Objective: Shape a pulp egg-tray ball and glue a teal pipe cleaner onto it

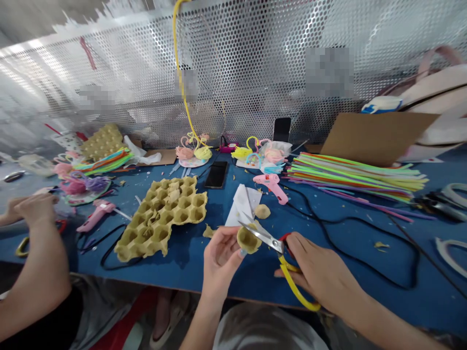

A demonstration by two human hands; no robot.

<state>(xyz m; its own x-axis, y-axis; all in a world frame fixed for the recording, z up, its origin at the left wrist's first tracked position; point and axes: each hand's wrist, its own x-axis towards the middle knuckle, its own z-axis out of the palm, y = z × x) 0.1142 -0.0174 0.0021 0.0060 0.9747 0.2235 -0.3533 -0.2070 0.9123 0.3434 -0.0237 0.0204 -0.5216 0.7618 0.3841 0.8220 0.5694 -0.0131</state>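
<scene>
Two items fill our hands at the near edge of a blue table [186, 265] — the left hand [223, 253] pinches a cardboard cup [248, 241], the right hand [315, 265] grips scissors [273, 241], blades parted at the cup's far rim. We see a cardboard egg tray [159, 235] to the left and a pink glue gun [273, 186] farther back.

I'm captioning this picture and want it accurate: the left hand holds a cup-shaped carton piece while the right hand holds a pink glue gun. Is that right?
Not quite: the tool is wrong. In the head view, the right hand holds scissors. The left hand does hold a cup-shaped carton piece.
</scene>
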